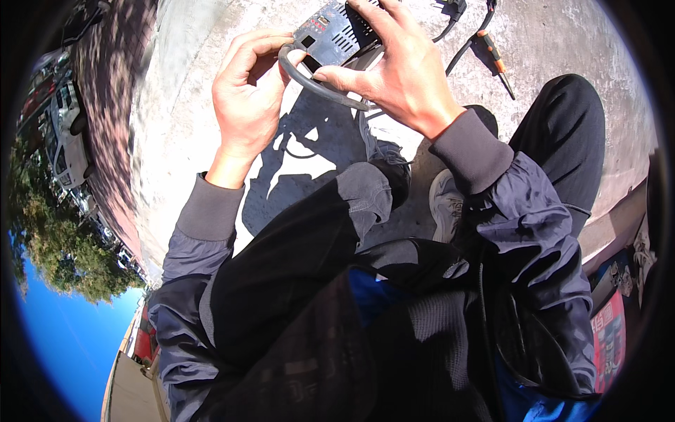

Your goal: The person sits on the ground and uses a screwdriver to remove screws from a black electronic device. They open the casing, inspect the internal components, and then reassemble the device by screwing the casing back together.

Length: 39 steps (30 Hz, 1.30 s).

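Basically, metal box [329, 48] sits btwn both hands, upper middle of view, slotted face up & tilted. L hand [247, 95]: fingers bent, thumb + fingertips pinched on L end of dark curved handle [320, 90], right by box's corner. R hand [404, 77]: spread wide over box's R side, fingers across far edge, thumb lying at handle near front edge. Can't tell if handle's fixed to box. Orange-handled tool [495, 58] w/ cable lies on concrete [190, 63], well R of box; blk plug [455, 8] near it.
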{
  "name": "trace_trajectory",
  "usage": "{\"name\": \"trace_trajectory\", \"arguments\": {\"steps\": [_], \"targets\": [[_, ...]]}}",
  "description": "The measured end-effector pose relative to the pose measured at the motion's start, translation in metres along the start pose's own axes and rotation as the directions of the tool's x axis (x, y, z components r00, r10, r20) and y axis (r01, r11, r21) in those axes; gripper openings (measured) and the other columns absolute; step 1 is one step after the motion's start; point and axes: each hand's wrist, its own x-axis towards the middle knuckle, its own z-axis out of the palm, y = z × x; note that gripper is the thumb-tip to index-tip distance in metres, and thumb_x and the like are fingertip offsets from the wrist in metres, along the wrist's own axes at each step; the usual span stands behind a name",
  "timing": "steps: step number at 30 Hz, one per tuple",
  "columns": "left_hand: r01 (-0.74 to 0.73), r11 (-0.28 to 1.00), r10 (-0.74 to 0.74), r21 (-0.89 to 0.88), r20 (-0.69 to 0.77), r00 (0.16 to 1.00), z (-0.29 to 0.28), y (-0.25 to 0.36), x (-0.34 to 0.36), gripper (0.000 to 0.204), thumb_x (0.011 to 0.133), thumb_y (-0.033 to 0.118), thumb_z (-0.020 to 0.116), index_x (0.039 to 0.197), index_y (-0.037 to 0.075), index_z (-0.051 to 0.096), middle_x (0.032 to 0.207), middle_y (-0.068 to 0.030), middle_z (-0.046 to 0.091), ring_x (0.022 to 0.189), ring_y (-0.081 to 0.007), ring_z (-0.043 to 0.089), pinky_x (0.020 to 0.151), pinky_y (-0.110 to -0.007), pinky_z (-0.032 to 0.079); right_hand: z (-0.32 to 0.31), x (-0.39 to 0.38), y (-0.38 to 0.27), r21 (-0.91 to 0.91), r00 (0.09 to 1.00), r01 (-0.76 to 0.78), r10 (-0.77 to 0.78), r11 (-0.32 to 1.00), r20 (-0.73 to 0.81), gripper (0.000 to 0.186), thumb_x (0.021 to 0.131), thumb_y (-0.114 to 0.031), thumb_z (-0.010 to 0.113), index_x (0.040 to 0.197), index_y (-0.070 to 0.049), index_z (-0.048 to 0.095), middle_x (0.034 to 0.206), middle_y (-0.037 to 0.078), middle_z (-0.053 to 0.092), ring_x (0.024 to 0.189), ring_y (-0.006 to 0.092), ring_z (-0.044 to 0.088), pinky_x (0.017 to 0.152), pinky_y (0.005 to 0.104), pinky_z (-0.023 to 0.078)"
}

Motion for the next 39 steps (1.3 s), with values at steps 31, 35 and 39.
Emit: {"name": "trace_trajectory", "arguments": {"steps": [31,35,39], "targets": [[0.055,0.998,-0.056,-0.036,-0.021,0.998,0.012,-0.006,-0.009,0.029,0.097,-0.008,0.074,0.124,0.001,0.080,0.136,-0.0137,0.071,0.124,-0.0218,0.071,0.105,-0.033,0.059,-0.008,-0.005,-0.001,-0.061,0.998,-0.062,0.063,0.996,0.015,0.104,0.072,-0.051,0.099,0.151,0.000,0.055,0.140,0.031,0.058,0.119,0.0475,0.071,0.097,0.0505,0.062],[0.012,1.000,-0.012,0.020,-0.006,1.000,0.011,-0.006,-0.009,0.029,0.098,-0.007,0.075,0.125,0.002,0.081,0.135,-0.0144,0.071,0.124,-0.0219,0.070,0.104,-0.033,0.059,-0.007,-0.006,-0.004,-0.068,0.998,-0.058,0.060,0.996,0.028,0.099,0.074,-0.050,0.098,0.151,-0.002,0.058,0.142,0.033,0.058,0.119,0.0480,0.071,0.097,0.0509,0.062],[0.065,0.997,-0.067,-0.040,-0.031,0.997,0.013,-0.003,-0.009,0.027,0.097,-0.006,0.076,0.122,0.002,0.081,0.133,-0.0137,0.072,0.122,-0.0218,0.071,0.102,-0.032,0.060,-0.007,-0.007,-0.005,-0.096,0.999,-0.040,0.043,0.995,0.032,0.098,0.074,-0.050,0.099,0.151,-0.004,0.061,0.143,0.033,0.060,0.121,0.0461,0.071,0.100,0.0496,0.061]]}}
